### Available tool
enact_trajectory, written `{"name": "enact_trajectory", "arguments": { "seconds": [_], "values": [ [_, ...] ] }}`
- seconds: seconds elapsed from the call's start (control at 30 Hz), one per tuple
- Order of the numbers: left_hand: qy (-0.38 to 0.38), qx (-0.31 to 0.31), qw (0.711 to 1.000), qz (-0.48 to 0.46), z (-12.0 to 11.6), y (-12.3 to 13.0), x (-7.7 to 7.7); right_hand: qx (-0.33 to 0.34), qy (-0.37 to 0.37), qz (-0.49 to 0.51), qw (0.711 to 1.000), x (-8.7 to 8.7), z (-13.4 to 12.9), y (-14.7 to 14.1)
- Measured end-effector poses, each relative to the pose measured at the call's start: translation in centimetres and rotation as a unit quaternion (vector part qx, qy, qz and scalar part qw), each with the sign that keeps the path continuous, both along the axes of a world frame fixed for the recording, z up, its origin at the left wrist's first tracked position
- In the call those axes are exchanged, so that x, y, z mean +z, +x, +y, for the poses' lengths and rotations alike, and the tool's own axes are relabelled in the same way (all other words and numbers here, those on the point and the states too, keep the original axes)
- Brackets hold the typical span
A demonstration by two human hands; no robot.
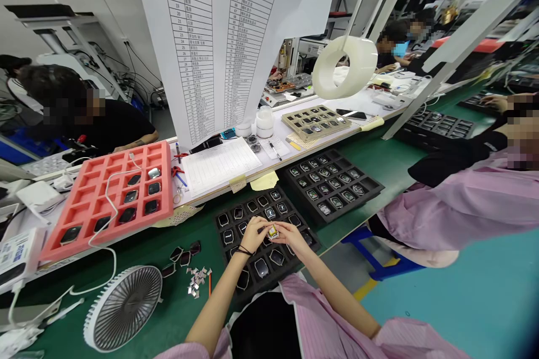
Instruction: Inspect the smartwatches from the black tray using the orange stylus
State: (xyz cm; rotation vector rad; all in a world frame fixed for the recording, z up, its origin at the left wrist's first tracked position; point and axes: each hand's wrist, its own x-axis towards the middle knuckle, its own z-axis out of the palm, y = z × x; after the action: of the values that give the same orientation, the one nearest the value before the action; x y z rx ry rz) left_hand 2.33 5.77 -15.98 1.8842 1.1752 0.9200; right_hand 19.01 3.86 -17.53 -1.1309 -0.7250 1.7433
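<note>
My left hand [254,234] and my right hand [292,237] meet above a black foam tray [219,224], pinching a small yellow-and-silver electronic part [273,231] between their fingertips. The part is too small to make out in detail. The tray holds several dark smartwatch-like cases in separate pockets, and some are hidden beneath my hands. A black cord circles my left wrist. To the tray's left lie several small metal pieces [196,282] and several dark frames [181,257].
A pink foam tray [168,179] holds dark cases at the left. A second black tray [370,185] and a beige tray [314,122] stand farther along the bench. A desk fan [122,308] sits near me. A co-worker in a pink smock [463,207] sits to the right.
</note>
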Motion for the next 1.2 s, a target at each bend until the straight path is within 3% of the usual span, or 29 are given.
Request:
{"name": "enact_trajectory", "arguments": {
  "seconds": [0.13, 0.3, 0.43, 0.63, 0.73, 0.93, 1.07, 1.2],
  "values": [
    [-0.014, 0.009, 1.0, -0.021, 0.1, 0.0, -0.3, 0.006, 0.021, -0.007, 1.0, 0.5, -0.2, -0.2],
    [-0.08, 0.028, 0.995, -0.056, 0.2, 0.5, -2.1, 0.004, 0.048, -0.031, 0.998, 0.6, -0.2, -0.1],
    [-0.111, 0.03, 0.991, -0.07, -0.1, 1.1, -3.3, 0.011, 0.071, -0.066, 0.995, 0.1, -0.2, 0.1],
    [-0.126, 0.047, 0.99, -0.027, -0.4, 1.7, -3.7, 0.028, 0.12, -0.186, 0.975, -1.2, 0.4, 1.1],
    [-0.133, 0.052, 0.989, 0.047, -0.6, 1.7, -4.0, 0.02, 0.151, -0.3, 0.942, -2.1, 1.4, 1.9],
    [-0.126, 0.002, 0.961, 0.247, -1.8, 2.0, -4.6, 0.008, 0.219, -0.512, 0.831, -4.5, 2.2, 1.8],
    [-0.126, -0.029, 0.936, 0.329, -1.4, 2.2, -4.7, 0.022, 0.246, -0.593, 0.766, -6.6, 1.3, 0.6],
    [-0.123, -0.057, 0.92, 0.368, -0.7, 2.0, -4.5, 0.032, 0.275, -0.629, 0.726, -7.9, 0.6, 0.2]
  ]
}}
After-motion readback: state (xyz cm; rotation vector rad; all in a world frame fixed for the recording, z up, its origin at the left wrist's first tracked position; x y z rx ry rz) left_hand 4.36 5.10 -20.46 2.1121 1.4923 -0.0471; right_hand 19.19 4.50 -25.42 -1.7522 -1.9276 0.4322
